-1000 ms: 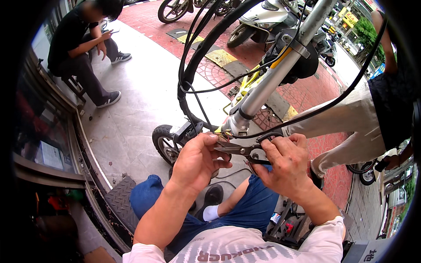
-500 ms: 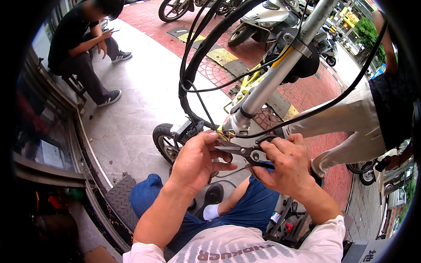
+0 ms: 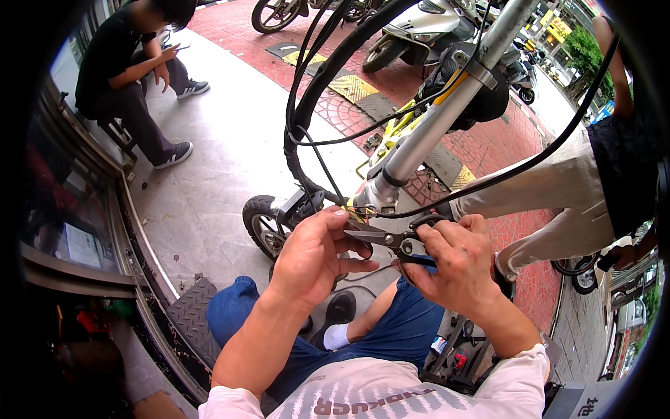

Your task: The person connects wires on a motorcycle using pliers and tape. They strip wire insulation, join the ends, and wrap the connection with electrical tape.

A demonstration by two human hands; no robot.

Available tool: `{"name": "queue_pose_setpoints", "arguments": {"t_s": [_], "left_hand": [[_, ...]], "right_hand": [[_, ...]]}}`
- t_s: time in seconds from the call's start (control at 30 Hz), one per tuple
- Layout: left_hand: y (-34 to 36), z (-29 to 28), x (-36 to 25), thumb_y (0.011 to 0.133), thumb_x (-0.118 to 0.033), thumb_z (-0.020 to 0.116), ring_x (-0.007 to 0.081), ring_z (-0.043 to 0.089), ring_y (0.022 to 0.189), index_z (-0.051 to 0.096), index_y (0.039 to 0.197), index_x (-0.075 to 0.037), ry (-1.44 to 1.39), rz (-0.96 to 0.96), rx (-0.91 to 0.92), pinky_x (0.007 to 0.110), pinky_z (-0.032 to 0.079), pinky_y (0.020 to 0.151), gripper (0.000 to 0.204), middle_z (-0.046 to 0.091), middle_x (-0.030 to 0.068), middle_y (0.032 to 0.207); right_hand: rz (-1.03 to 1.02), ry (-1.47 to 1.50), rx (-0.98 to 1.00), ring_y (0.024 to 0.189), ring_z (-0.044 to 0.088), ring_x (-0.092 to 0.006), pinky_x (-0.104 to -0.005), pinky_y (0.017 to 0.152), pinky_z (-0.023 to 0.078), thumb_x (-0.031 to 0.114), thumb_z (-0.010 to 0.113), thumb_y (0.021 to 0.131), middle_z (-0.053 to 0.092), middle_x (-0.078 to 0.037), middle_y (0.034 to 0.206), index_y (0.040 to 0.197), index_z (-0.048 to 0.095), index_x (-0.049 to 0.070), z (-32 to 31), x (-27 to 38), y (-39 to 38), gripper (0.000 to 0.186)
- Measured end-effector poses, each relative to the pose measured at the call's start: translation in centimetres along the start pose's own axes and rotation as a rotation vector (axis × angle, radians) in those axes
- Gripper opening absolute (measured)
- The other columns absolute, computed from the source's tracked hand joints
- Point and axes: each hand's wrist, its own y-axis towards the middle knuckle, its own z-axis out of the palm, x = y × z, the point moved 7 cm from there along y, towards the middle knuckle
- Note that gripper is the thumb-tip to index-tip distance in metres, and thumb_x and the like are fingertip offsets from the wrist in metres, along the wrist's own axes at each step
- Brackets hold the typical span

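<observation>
My right hand [image 3: 455, 262] is wrapped round the black handles of a pair of scissors [image 3: 380, 238]. Their metal blades point left, toward the fingers of my left hand [image 3: 305, 260]. The left thumb and forefinger are pinched together beside the blades, and what lies between them is too small to make out. Thin wires [image 3: 364, 211] show just beyond those fingertips, at the lower end of a silver scooter stem [image 3: 412, 157]. Black cables [image 3: 296, 150] loop down to the left of the stem. Another black cable [image 3: 516, 180] curves away to the right.
A small black-tyred wheel [image 3: 259, 227] stands left of my hands. Someone sits at the far left holding a phone; another person in light trousers [image 3: 551, 188] stands close on the right. Parked scooters [image 3: 412, 35] line the red paving behind. Tools [image 3: 460, 356] lie near my right knee.
Both hands and the scissors stay almost where they were. The blades look slightly closer together.
</observation>
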Motion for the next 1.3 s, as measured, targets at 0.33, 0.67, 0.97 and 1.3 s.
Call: {"name": "queue_pose_setpoints", "arguments": {"t_s": [0.33, 0.67, 0.97, 1.3], "left_hand": [[-0.2, 0.5, 0.0, 0.108, -0.022, 0.046, 0.0288, 0.073, 0.088, 0.058, 0.111, -0.003, 0.028, 0.091, 0.047, 0.054, 0.064, 0.081, 0.022, 0.072, 0.0151, 0.105], [0.1, 0.6, 0.5, 0.11, -0.023, 0.045, 0.0294, 0.073, 0.093, 0.058, 0.115, -0.002, 0.023, 0.151, 0.1, 0.054, 0.064, 0.083, 0.025, 0.072, 0.0168, 0.108], [0.2, 0.6, 0.8, 0.11, -0.024, 0.045, 0.0282, 0.073, 0.092, 0.057, 0.111, -0.004, 0.027, 0.153, 0.108, 0.053, 0.064, 0.083, 0.024, 0.072, 0.0164, 0.107], [0.1, 0.6, 0.4, 0.108, -0.023, 0.047, 0.028, 0.074, 0.088, 0.058, 0.106, -0.001, 0.078, 0.178, 0.096, 0.051, 0.065, 0.081, 0.024, 0.071, 0.016, 0.101]], "right_hand": [[0.043, 0.029, 0.023, 0.069, 0.054, -0.0263, -0.0407, 0.076, 0.04, 0.033, 0.087, 0.066, 0.06, -0.004, 0.077, 0.099, 0.07, 0.007, 0.1, -0.5, -0.3, 0.046], [0.053, 0.073, 0.021, 0.065, 0.052, -0.0251, -0.0396, 0.073, 0.039, 0.031, 0.087, 0.066, 0.058, -0.003, 0.072, 0.098, 0.069, 0.006, 0.4, -0.9, -0.8, 0.044], [0.044, 0.065, 0.079, 0.067, 0.057, -0.0219, -0.0399, 0.077, 0.04, 0.033, 0.086, 0.07, 0.061, -0.001, 0.072, 0.101, 0.071, 0.007, 0.6, -1.1, -1.1, 0.043], [0.087, 0.228, 0.091, 0.067, 0.057, -0.0241, -0.0372, 0.072, 0.039, 0.033, 0.087, 0.072, 0.067, -0.004, 0.079, 0.095, 0.071, 0.007, 1.5, -1.7, -1.8, 0.039]]}}
